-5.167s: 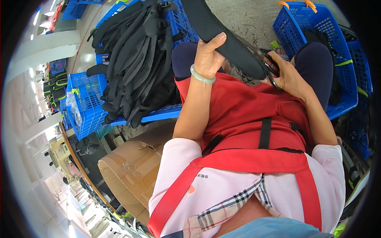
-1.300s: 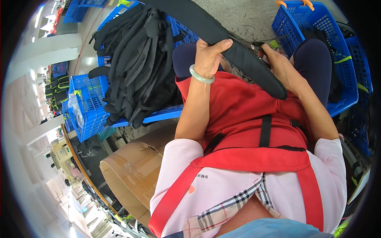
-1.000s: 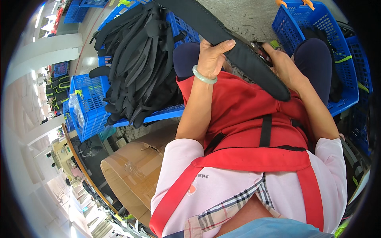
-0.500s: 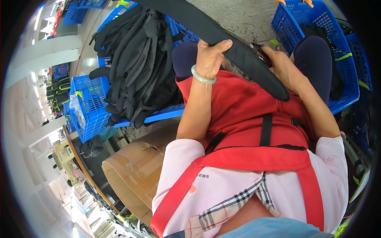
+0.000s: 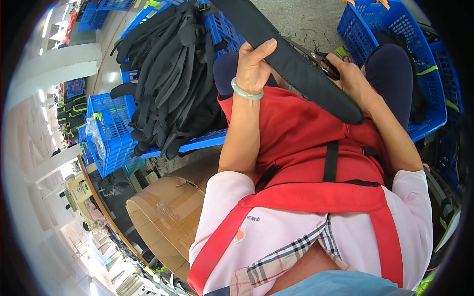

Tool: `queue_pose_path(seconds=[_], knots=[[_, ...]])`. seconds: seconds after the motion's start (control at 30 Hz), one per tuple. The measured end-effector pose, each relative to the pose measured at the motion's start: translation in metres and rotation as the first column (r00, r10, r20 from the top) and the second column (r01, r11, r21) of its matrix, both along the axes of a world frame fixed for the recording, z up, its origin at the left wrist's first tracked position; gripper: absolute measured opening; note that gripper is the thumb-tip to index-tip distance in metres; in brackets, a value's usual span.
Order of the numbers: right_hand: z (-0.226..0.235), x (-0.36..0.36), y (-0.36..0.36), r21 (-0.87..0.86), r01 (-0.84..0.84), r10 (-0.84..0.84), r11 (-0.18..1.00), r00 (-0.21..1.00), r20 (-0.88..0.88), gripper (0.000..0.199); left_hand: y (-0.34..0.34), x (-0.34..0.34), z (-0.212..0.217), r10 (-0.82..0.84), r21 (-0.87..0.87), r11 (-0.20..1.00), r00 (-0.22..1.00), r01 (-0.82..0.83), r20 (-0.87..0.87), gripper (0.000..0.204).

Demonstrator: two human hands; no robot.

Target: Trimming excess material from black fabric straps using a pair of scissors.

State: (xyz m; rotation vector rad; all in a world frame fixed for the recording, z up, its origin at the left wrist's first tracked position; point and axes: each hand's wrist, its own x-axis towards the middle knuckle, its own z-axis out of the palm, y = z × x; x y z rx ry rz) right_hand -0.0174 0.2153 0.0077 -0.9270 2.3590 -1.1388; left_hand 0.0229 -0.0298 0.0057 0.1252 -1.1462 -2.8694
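Note:
A long black padded strap (image 5: 301, 71) with stitched edges and a rounded end slants over my lap. My left hand (image 5: 254, 69), a pale bangle on its wrist, is closed around the strap's near edge, thumb on top. On the strap's far side my right hand (image 5: 354, 81) is closed on dark-handled scissors (image 5: 329, 65). Their blades point toward the strap's edge and are mostly hidden behind it. Below the strap lies my red apron (image 5: 306, 133).
A big heap of black padded straps (image 5: 170, 84) fills a blue crate to the left. Another blue crate (image 5: 429, 106) with dark pieces stands at the right, by my knee. A smaller blue crate (image 5: 111, 133) and a cardboard box (image 5: 168, 207) are at the lower left.
The strap has turned to show more of its broad face. My left hand has shifted slightly left and up, and the right hand with the scissors has moved slightly.

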Motion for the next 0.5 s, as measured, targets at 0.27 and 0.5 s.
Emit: queue_pose_path(seconds=[0.27,0.5], knots=[[0.027,0.006,-0.011,0.044,-0.04,0.036,0.998,0.996,0.079,0.036,0.013,0.004,-0.004,0.067,0.041,0.997,0.998,-0.066,-0.018,0.017],[0.023,0.004,-0.003,0.071,-0.072,0.063,0.995,0.992,0.112,0.038,0.014,0.004,-0.007,0.048,0.002,0.999,0.998,-0.048,-0.034,0.018]])
